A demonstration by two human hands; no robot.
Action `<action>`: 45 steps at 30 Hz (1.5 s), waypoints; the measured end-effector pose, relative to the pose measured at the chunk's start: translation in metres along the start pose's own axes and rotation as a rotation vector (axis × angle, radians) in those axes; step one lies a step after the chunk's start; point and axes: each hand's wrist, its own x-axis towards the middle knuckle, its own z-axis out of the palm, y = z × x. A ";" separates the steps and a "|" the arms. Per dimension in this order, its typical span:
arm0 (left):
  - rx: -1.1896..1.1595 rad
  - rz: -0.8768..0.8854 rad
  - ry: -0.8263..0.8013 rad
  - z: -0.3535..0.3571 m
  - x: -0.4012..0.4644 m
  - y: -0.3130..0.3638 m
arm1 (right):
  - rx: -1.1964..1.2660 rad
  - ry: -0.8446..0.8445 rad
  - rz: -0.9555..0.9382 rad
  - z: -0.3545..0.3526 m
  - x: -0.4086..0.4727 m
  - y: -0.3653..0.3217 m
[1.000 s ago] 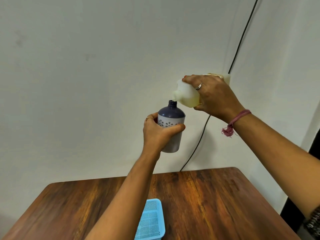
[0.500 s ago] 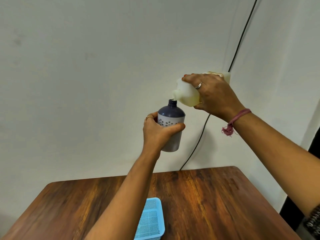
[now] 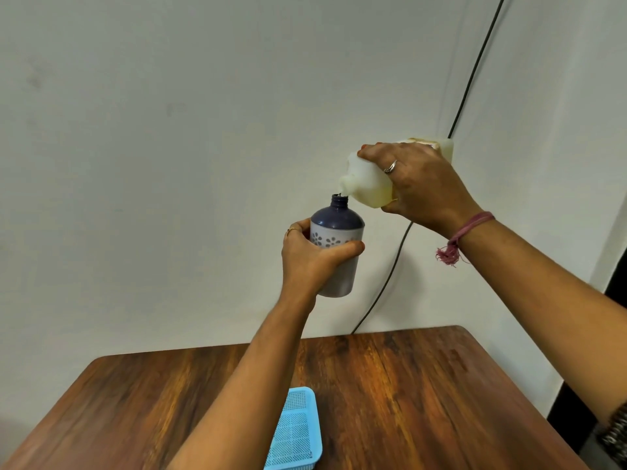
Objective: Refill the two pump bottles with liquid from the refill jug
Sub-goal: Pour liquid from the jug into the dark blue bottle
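Left hand (image 3: 310, 261) grips pump bottle (image 3: 336, 245) upright (pump off) so right hand (image 3: 420, 184), clamped on tipped refill jug (image 3: 368, 186), aligns spout over neck.

A brown wooden table (image 3: 407, 395) with a streaked grain and rounded far corners stands against a plain off-white wall (image 3: 203, 130). A light blue plastic mesh basket (image 3: 298, 432) lies near the table's near edge, about midway along it. A thin black cable (image 3: 471, 83) runs down the wall behind the table's far edge.
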 end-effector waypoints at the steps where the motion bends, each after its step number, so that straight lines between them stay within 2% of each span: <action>1: 0.000 0.000 0.000 0.000 0.000 0.000 | 0.001 0.002 0.000 0.000 0.000 0.000; 45: -0.005 -0.017 0.001 0.001 -0.003 -0.001 | -0.011 -0.009 -0.022 -0.003 -0.001 -0.001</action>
